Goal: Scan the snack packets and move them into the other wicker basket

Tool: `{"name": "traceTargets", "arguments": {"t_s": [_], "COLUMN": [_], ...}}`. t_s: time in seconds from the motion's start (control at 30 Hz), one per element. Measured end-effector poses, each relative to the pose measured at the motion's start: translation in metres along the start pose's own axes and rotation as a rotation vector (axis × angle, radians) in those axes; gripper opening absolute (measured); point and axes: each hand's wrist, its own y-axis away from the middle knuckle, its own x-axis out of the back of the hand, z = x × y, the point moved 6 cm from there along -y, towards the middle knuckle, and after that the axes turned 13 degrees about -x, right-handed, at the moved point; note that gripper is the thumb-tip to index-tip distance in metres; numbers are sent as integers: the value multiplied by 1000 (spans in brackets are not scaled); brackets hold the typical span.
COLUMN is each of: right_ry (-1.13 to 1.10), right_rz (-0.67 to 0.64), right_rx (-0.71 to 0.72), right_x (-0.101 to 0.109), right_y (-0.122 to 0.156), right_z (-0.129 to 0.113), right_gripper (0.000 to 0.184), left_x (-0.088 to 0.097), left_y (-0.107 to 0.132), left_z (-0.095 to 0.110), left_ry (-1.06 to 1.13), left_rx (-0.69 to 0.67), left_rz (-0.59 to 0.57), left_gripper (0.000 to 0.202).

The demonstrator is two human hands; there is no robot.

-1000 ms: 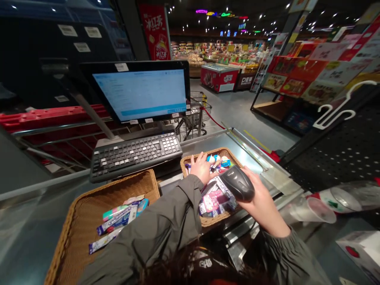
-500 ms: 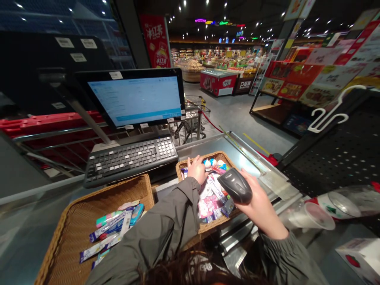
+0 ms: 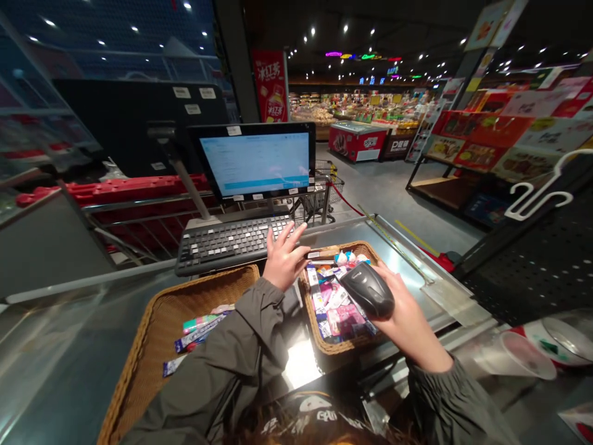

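Observation:
My right hand (image 3: 407, 315) is wrapped round a black handheld barcode scanner (image 3: 368, 290), held above the right side of a small wicker basket (image 3: 340, 346). In that basket lie several wrapped sweets and snack packets (image 3: 345, 318), with round lollipops (image 3: 345, 258) at its far end. My left hand (image 3: 285, 256) is open, its fingers spread, between the keyboard's right end and the small basket's left rim. No item shows in it. Fingertips overlap the keyboard (image 3: 231, 244) in the view; contact cannot be made out.
A larger wicker basket (image 3: 139, 346) at the left holds blue-and-white stick packets (image 3: 199, 334), partly behind my left sleeve. A lit monitor (image 3: 259, 161) stands behind the keyboard. Plastic cups (image 3: 523, 355) and a white hanger (image 3: 537, 191) are at the right.
My left hand has come out of the small basket and moved left towards the keyboard, fingers spreading. The scanner stays in my right hand over the basket. The view has turned slightly left.

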Motion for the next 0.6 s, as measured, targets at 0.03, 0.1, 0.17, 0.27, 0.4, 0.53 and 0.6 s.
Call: {"name": "traceTargets", "arguments": {"t_s": [0.03, 0.1, 0.17, 0.27, 0.4, 0.53, 0.6], "right_ry": [2, 7, 21, 57, 73, 55, 62], "right_rz": [-3, 0, 10, 7, -30, -35, -38], "right_rx": [21, 80, 152, 221, 258, 289, 311], "right_x": [-2, -5, -9, -16, -29, -38, -42], "right_y": [-1, -6, -11, -18, -23, -23, -22], "right_z": [-6, -20, -35, -55, -78, -98, -107], "right_gripper": [59, 59, 58, 55, 51, 53, 52], "left_x": [7, 21, 35, 51, 73, 90, 97], "left_y": [6, 16, 27, 42, 64, 86, 96], "left_z": [-2, -8, -14, -24, -31, -37, -39], "left_ry": [-9, -43, -81, -104, -134, -173, -184], "left_rx": [9, 29, 55, 90, 66, 37, 33], "left_rz": [8, 29, 55, 97, 217, 316, 340], "left_gripper": [19, 21, 23, 24, 22, 18, 17]}}
